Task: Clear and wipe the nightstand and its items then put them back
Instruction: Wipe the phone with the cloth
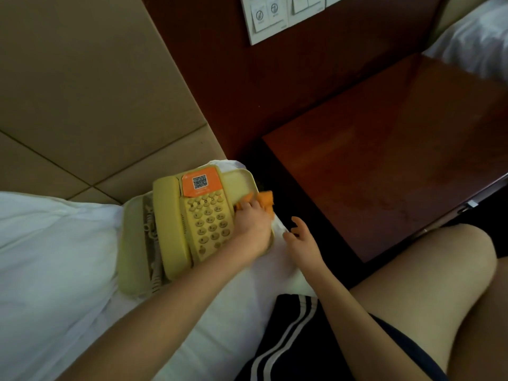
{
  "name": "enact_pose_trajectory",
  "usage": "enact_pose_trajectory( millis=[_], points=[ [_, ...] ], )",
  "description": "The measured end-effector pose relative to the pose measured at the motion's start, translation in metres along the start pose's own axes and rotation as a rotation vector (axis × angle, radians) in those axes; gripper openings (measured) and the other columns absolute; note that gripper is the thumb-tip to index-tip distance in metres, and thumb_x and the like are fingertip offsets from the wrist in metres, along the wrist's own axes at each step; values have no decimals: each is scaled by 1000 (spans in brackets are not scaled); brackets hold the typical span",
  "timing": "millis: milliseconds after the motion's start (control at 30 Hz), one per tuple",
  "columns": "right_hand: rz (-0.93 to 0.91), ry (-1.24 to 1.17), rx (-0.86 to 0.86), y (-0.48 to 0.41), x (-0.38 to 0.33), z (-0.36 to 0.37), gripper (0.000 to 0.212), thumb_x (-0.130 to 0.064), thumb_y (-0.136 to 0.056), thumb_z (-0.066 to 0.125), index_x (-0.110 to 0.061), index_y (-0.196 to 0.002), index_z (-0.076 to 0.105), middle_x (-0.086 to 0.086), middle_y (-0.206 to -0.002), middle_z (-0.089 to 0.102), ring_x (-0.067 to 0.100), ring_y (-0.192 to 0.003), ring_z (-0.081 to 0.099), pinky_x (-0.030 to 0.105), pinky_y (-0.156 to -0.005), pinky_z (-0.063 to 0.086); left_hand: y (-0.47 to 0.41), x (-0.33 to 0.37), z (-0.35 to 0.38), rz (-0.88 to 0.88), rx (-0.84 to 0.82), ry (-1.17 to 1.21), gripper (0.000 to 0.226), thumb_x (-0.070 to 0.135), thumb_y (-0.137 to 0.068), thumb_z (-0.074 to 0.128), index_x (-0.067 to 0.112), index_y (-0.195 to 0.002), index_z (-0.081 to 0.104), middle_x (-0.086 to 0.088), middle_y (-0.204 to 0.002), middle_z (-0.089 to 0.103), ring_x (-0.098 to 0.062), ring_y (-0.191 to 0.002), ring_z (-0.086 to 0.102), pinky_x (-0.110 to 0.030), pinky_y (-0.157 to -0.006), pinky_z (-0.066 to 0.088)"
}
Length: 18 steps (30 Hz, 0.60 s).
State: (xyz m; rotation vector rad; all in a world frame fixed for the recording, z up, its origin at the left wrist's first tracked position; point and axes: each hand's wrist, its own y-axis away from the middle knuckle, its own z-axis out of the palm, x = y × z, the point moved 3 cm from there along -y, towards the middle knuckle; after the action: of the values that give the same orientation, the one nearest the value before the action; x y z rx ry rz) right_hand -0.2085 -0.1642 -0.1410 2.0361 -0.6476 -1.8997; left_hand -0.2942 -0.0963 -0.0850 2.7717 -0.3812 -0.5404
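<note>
Phone point(209, 226) sits on tray point(129, 243) on bed point(55, 243) just left of left hand point(254, 229), which grips orange cloth point(265, 200) mid-wipe; right hand point(301, 240) relaxed, empty; next probably needs both hands carrying tray right to desk point(398, 160).

Yellow telephone point(204, 224) on tray point(132, 243), orange cloth point(265, 200) alongside

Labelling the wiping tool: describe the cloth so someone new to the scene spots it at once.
On the white bed beside the dark wooden nightstand sits a pale yellow tray carrying a yellow telephone. At the phone's right edge the left hand grips a small crumpled cloth. It is bright orange and soft, unlike the flat orange QR sticker on the phone.
</note>
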Motion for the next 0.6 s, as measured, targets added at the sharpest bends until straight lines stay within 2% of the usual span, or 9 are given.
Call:
enact_pose_trajectory(
  millis=[33,133,200,267,300,367,433,533,600],
  points=[
    [4,-22,20,-1,0,-1,53,-21,-97,43,-22,-147,25,6,-146,34,5,-94,55,12,-70,41,17,6,3,65,-12,-32,43,5,-94,35,-4,-136,32,-22,-137,33,-38,-125,32,-40,-96,38],
    [-10,-72,40,-3,0,-2,50,-20,-98,43,-22,-145,28,7,-145,36,19,-121,44,23,-86,35,50,13,20,216,-53,-105,43,4,-93,38,-7,-134,35,-22,-141,29,-38,-132,24,-42,-99,36],
    [-30,-78,32,-1,1,-1,50,-19,-97,44,-22,-145,29,5,-143,39,21,-126,42,21,-87,38,40,0,15,272,5,-88,42,12,-91,46,1,-131,41,-15,-140,34,-32,-131,27,-39,-102,34],
    [-41,-53,25,2,2,-1,51,-18,-97,44,-23,-145,30,-1,-131,49,19,-114,53,18,-72,45,10,-17,1,238,76,-59,37,15,-90,45,7,-126,43,-11,-137,37,-30,-127,32,-38,-100,35],
    [-42,-45,17,3,2,0,51,-17,-97,43,-23,-145,29,-1,-128,51,16,-105,56,22,-65,45,-7,-25,-5,180,106,-64,36,13,-90,44,8,-126,42,-11,-138,36,-31,-127,31,-39,-98,36],
    [-42,-34,8,2,4,0,51,-18,-97,43,-24,-145,29,3,-140,42,-3,-85,56,14,-58,44,-34,-30,-13,50,102,-65,38,10,-92,40,7,-131,37,-12,-140,34,-32,-128,29,-38,-97,37],
    [-37,-39,17,1,5,-3,51,-20,-97,43,-26,-145,28,4,-144,37,-14,-72,51,8,-54,43,-47,-22,-14,-46,48,-39,44,8,-94,37,5,-137,32,-15,-142,33,-33,-129,30,-37,-99,36],
    [-33,-51,42,1,4,-6,50,-21,-96,44,-28,-144,30,2,-137,41,-8,-82,51,9,-52,44,-32,-9,-13,-48,19,-9,44,8,-92,42,7,-136,37,-15,-140,35,-34,-130,31,-37,-98,37],
    [-35,-53,48,0,2,-7,50,-20,-96,44,-28,-143,31,-3,-131,43,-6,-77,54,6,-49,40,-4,-6,-3,46,42,-10,42,8,-91,43,4,-134,38,-16,-140,35,-33,-133,27,-38,-99,37]
  ],
)
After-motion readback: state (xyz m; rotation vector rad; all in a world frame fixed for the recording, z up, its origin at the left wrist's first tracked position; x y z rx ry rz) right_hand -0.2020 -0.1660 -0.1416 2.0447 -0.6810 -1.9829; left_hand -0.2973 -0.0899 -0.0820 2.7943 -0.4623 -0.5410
